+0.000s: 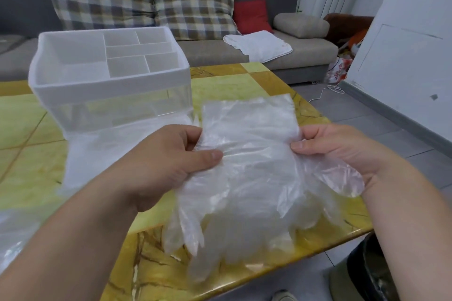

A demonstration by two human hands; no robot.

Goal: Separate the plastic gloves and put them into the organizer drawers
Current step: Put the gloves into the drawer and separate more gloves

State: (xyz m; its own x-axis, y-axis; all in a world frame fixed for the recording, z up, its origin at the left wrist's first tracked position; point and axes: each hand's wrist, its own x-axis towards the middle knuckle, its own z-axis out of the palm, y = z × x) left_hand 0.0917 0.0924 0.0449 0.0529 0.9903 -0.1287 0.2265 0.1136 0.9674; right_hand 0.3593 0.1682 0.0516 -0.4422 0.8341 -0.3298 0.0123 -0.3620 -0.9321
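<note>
A stack of clear plastic gloves [249, 178] hangs in the air above the yellow table [225, 85], cuffs up and fingers drooping toward me. My left hand [168, 161] pinches the stack's left edge between thumb and fingers. My right hand [335, 146] pinches the right edge the same way. The white organizer [110, 85] stands behind and to the left, its top tray split into several compartments. A drawer [102, 151] is pulled out at its base toward me; what lies inside is blurred.
More clear plastic [12, 232] lies at the table's left edge. A grey sofa [281, 54] with checked cushions and a white cloth [259, 44] runs behind the table. A dark bin [371, 271] stands on the floor at the lower right.
</note>
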